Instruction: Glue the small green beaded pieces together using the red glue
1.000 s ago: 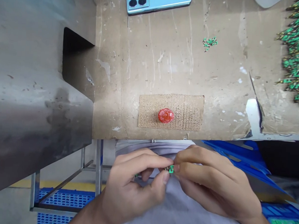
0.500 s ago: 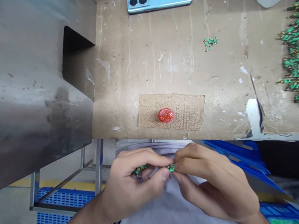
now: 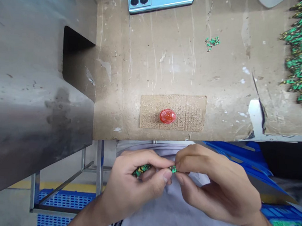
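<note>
My left hand (image 3: 135,182) is closed, with thumb and forefinger pinching a small green piece (image 3: 173,169) that has a dark end. A cluster of similar green, yellow and dark pieces (image 3: 141,170) sits inside its curled fingers. From the other side, my right hand (image 3: 213,182) is also closed, its fingertips at the green end of the same piece. Both hands are in front of the table edge, over my lap. Beyond them on the table lies a perforated-looking brown board (image 3: 193,113) with a glossy red oval lump (image 3: 167,116) on it.
A large heap of green and yellow pieces (image 3: 301,56) lies at the table's right. A small green pile (image 3: 212,43) and a light blue phone (image 3: 163,3) are further back. A metal housing (image 3: 42,88) stands at left. Blue crates (image 3: 62,199) are below.
The hands stay almost in place, both still at the small green piece. My left fingers have shifted slightly, and more of the cluster in that hand shows.
</note>
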Demonstrator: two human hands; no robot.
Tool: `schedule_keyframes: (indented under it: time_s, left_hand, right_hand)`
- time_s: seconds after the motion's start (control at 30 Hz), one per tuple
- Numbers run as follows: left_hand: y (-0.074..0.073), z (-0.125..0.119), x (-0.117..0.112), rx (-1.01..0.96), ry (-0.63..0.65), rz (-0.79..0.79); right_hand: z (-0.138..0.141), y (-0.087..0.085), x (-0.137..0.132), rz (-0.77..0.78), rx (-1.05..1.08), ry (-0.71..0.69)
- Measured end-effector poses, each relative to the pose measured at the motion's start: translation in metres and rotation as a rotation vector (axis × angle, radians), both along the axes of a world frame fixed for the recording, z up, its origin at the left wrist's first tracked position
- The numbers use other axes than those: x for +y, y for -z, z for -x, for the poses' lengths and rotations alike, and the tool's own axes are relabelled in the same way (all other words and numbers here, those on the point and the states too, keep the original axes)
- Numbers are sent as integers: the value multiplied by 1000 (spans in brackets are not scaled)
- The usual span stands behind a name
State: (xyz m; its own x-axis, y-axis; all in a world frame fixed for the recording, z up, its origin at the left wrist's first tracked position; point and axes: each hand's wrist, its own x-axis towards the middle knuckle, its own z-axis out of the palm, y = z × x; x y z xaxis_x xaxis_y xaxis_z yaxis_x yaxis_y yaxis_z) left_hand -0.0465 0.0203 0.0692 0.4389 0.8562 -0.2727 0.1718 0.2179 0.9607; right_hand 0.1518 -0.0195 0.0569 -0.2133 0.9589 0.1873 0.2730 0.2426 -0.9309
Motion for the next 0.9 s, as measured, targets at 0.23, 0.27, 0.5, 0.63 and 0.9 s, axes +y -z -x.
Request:
schedule_keyframes:
  time_s: [0.23, 0.27, 0.5, 0.63, 0.9]
  left_hand:
    - [4, -1, -3, 23, -38, 26]
    - [4, -1, -3, 20, -40, 47]
    - [4, 0, -3, -21, -34, 140]
    - [3, 0, -3, -13, -33, 149]
    - [1, -1, -2, 57, -41, 105]
  right_hand:
    - [0, 1, -3, 42, -23, 5]
    - [0, 0, -2, 49, -17, 2]
    - [0, -4, -1, 89, 65, 13]
    - [0, -3, -1, 113, 76, 16]
    - [0, -3, -1, 119, 56, 15]
